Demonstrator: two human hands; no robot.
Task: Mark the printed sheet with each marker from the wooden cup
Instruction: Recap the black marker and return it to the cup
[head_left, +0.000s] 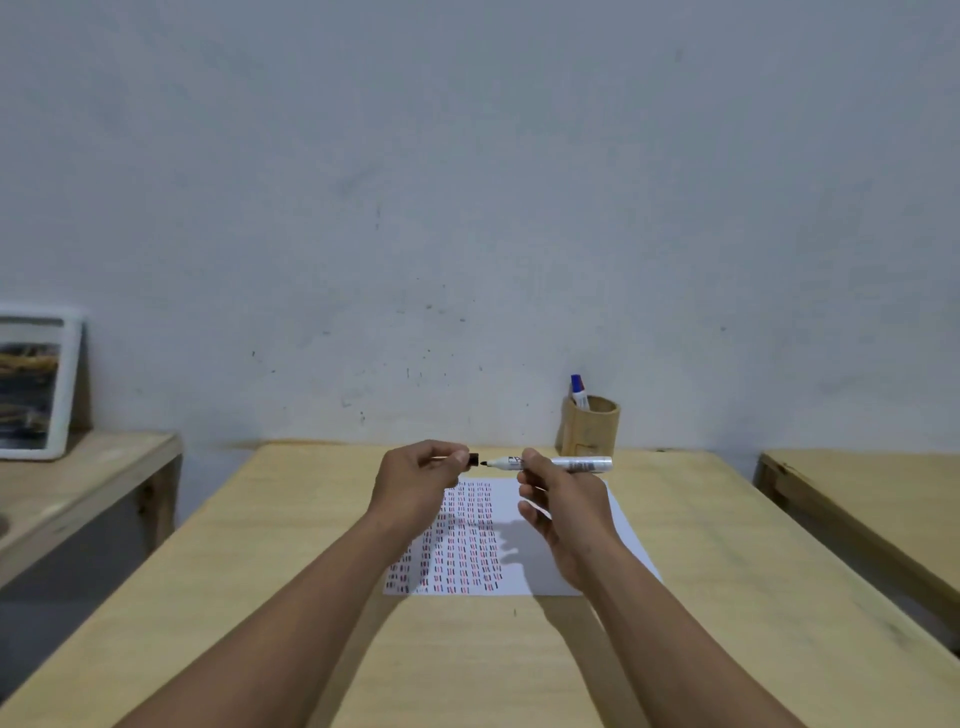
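My right hand (561, 501) grips a white marker (582, 464) held level, its dark tip pointing left. My left hand (421, 475) pinches the marker's black cap (473, 459), a small gap away from the tip. Both hands hover above the printed sheet (519, 561), a white page lying on the table and covered on its left part with columns of short red and dark marks. At the table's far edge stands the wooden cup (592, 428) with a blue-capped marker (578, 391) sticking out of it.
The wooden table (260, 597) runs from me to a grey wall. A lower bench with a white-framed picture (36, 384) stands at the left. Another wooden table (872, 499) sits to the right across a gap.
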